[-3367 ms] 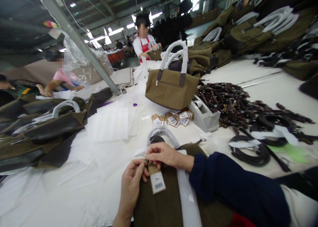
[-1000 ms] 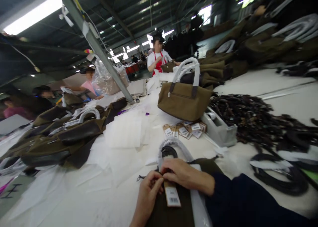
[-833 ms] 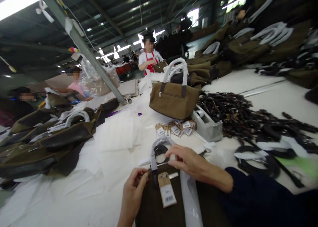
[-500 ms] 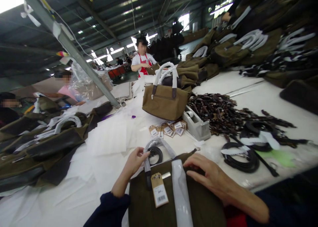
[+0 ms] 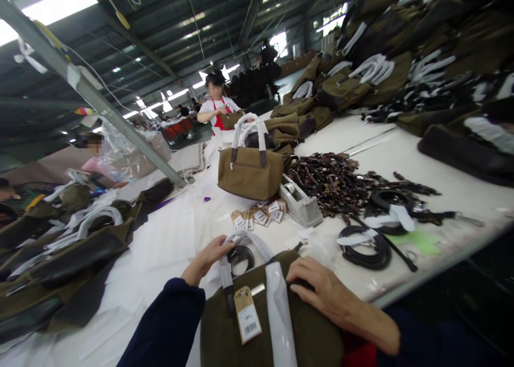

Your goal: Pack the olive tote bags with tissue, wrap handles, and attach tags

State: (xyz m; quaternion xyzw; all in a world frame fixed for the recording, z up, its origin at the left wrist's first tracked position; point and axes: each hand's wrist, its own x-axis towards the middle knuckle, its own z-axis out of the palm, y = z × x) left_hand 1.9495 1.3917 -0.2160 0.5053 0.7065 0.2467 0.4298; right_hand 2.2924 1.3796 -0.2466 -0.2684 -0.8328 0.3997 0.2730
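The olive bag [image 5: 265, 340], its long axis cropped, is laid on the desk [image 5: 337, 136], left hand [image 5: 211, 253] beyond its far edge, right hand [image 5: 327, 291] over its right side. Its wrapped handle [image 5: 225, 273] is pinched by the nearer left fingers; whether cloth is gripped by the curled right fingers cannot be told. Room is bounded by tags [image 5: 261, 216] ahead, coiled straps [image 5: 383, 253] rightward.

By the near edge of the table [image 5: 401, 158], the bag [image 5: 307, 329] looks matt cloth, its tag [image 5: 248, 316] smooth card, its handle wrapping [image 5: 281, 319] glossy plastic.
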